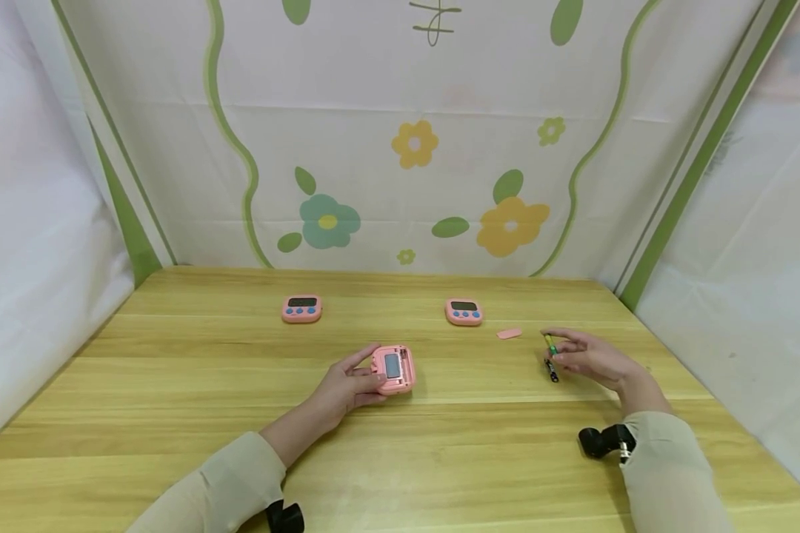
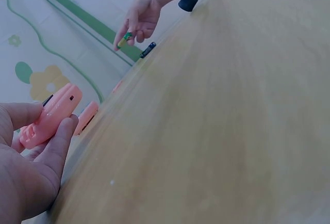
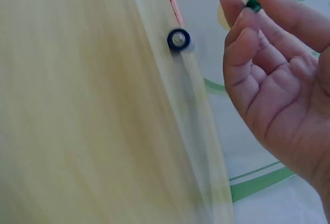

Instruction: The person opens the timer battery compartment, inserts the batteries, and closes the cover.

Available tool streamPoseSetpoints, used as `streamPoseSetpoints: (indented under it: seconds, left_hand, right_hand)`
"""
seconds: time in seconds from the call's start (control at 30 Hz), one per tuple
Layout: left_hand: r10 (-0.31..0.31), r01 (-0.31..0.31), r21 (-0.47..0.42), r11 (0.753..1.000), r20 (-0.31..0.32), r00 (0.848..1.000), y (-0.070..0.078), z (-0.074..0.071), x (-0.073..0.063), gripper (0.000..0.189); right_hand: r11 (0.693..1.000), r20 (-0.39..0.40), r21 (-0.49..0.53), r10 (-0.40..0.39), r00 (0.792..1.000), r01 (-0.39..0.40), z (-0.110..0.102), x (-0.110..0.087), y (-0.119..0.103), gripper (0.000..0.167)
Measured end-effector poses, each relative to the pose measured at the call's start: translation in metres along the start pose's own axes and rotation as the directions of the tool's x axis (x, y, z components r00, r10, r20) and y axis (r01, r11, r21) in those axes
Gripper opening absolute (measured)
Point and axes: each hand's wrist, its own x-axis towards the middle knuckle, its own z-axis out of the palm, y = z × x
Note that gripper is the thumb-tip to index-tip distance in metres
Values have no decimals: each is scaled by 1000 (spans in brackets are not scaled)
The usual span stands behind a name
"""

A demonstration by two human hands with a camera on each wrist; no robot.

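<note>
Well inside back edge point(image 1: 373, 277): open timer point(image 1: 393, 367)

Two timers point(image 1: 464, 312) behind held timer point(image 1: 393, 369)

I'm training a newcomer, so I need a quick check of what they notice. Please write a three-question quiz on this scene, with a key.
1. Count: how many pink timers are on the table, not in a hand?
2. True or false: the left hand holds a battery.
3. Choose: what on the table lies nearest the right hand?
a) pink strip
b) dark battery
c) a timer

Key:
1. Two.
2. False; it holds a third timer.
3. b; the green battery is in that hand.
</note>
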Motion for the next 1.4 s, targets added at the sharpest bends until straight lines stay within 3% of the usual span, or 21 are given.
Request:
streamPoseSetpoints:
  seconds: [0.13, 0.3, 0.53, 0.63, 0.9, 1.2, 1.4]
  left_hand:
    - [0, 0, 5, 1000, 1, 1000, 0, 0, 0, 63]
    - [2, -2, 3, 1000, 12, 1000, 0, 0, 0, 64]
    - [1, -1, 6, 1000, -2, 1000, 0, -1, 0, 64]
    - [0, 0, 5, 1000, -2, 1000, 0, 0, 0, 65]
    - [-1, 1, 8, 1000, 2, 1000, -1, -1, 1, 65]
    - [0, 0, 10, 1000, 5, 1000, -1, -1, 2, 65]
    - [2, -2, 9, 1000, 10, 1000, -1, -1, 2, 66]
  right_hand:
    - [993, 52, 115, -45, 998, 39, 7, 8, -3, 53]
    - [960, 108, 275, -90, 990, 57, 21, 21, -10, 53]
    - [929, 192, 363, -154, 969, 76, 50, 44, -21, 52]
    - [924, 204, 376, -155, 967, 69, 61, 53, -25, 51]
    - [949, 166, 316, -81, 983, 25, 87, 69, -32, 44]
    - [950, 107, 309, -73, 992, 36, 110, 80, -39, 46]
    - [953, 107, 302, -74, 992, 39, 128, 87, -42, 45]
